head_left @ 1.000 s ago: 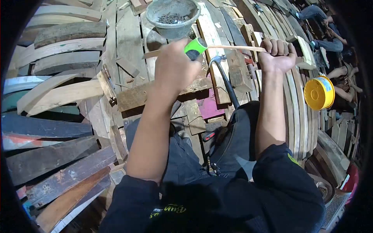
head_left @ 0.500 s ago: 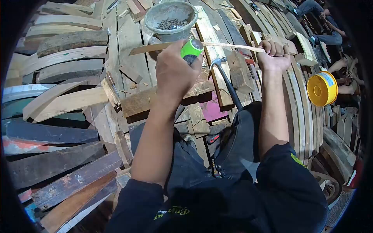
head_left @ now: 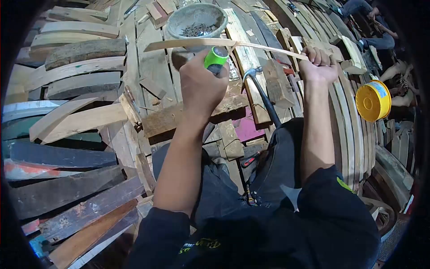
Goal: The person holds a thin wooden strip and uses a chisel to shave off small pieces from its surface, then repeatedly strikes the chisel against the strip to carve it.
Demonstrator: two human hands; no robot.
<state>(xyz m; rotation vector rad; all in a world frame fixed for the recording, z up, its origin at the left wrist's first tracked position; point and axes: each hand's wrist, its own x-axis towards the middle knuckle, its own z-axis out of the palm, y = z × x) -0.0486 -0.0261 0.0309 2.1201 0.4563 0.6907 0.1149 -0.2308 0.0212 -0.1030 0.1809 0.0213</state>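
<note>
My left hand [head_left: 204, 78] is closed around a tool with a green and black handle [head_left: 216, 58], below the bucket; the tool's working end is hard to make out. A long, thin, slightly curved wooden strip [head_left: 188, 43] runs across in front of both hands. Its right end is gripped in my right hand [head_left: 320, 67], fingers curled into a fist. Between my forearms a hammer [head_left: 262, 92] leans with its head up, beside a thick wooden block [head_left: 277, 83]. A rough beam [head_left: 163, 119] lies below my left hand.
A grey bucket [head_left: 174, 24] of nails stands beyond the strip. Curved planks [head_left: 85, 84] are stacked at the left, more boards at the right. A yellow bucket [head_left: 372, 101] sits at the right, near other people [head_left: 380, 42]. A red-and-black tool [head_left: 250, 161] lies between my legs.
The wooden strip's left part has risen away from my left hand, toward the bucket. My left hand and the green-handled tool have shifted slightly left and down. The right hand still grips the strip.
</note>
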